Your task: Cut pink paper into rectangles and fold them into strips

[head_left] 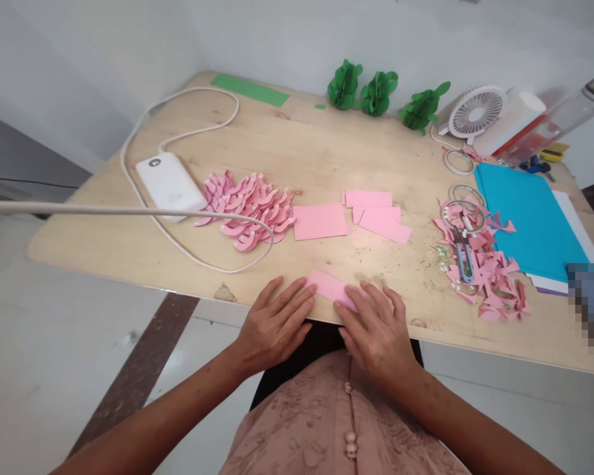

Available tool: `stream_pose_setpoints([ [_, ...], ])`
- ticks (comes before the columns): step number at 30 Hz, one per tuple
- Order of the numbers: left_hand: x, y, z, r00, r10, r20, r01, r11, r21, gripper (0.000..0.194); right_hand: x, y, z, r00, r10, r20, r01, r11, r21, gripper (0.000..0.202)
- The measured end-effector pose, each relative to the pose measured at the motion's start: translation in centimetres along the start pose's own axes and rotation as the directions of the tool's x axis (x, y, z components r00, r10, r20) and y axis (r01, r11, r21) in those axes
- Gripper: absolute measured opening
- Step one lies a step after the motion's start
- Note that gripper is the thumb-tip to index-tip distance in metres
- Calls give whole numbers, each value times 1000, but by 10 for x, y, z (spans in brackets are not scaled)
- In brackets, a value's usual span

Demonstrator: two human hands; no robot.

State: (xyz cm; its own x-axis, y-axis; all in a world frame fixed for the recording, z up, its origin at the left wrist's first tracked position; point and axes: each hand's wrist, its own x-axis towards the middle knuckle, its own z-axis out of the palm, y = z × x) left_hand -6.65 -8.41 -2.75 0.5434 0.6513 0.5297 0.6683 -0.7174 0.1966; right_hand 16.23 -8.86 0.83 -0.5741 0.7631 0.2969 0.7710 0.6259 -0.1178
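A small pink paper strip [329,287] lies at the table's front edge, slightly slanted. My left hand [277,323] rests with its fingertips on the strip's left end, fingers spread. On the right end lie the fingertips of my right hand [379,326], its fingers also apart. Just beyond is a larger pink rectangle [321,221], with several narrower pink pieces [376,214] to its right. Left of the rectangle sits a heap of wavy pink cut-outs [252,208].
A white power bank [171,185] and its looping cable [163,234] are at left. Green paper figures [377,94] stand by the wall. At right are pink scraps [497,284], blue-handled snips [464,260], blue sheets [529,221], a fan [476,113] and a clear bottle [564,122].
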Motion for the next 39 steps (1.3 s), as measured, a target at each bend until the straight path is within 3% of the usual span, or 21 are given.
stream_pose_setpoints([
  [11, 0, 1, 0, 999, -35, -8, 34, 999, -26, 39, -33, 12, -11, 997, 49, -61, -51, 998, -41, 27],
  [20, -1, 3, 1, 992, -92, -87, 87, 995, -57, 42, -20, 4, -5, 994, 72, -82, -70, 997, 29, 38],
  [24, 5, 5, -4, 993, -121, -13, 121, 993, 0, 48, -10, 3, 1, 997, 67, -47, -67, 998, 12, 37],
  [28, 8, 5, -7, 990, -108, 85, 105, 994, 42, 46, -9, 1, 1, 995, 41, -87, -39, 999, 33, 30],
  [36, -2, 3, 2, 983, -66, -170, 55, 996, -69, 31, -8, -4, 7, 969, 47, -244, -19, 993, 117, 26],
  [39, 0, 1, 1, 974, -57, -219, 39, 996, -83, 28, -4, -3, 5, 957, 51, -284, -5, 987, 159, 26],
])
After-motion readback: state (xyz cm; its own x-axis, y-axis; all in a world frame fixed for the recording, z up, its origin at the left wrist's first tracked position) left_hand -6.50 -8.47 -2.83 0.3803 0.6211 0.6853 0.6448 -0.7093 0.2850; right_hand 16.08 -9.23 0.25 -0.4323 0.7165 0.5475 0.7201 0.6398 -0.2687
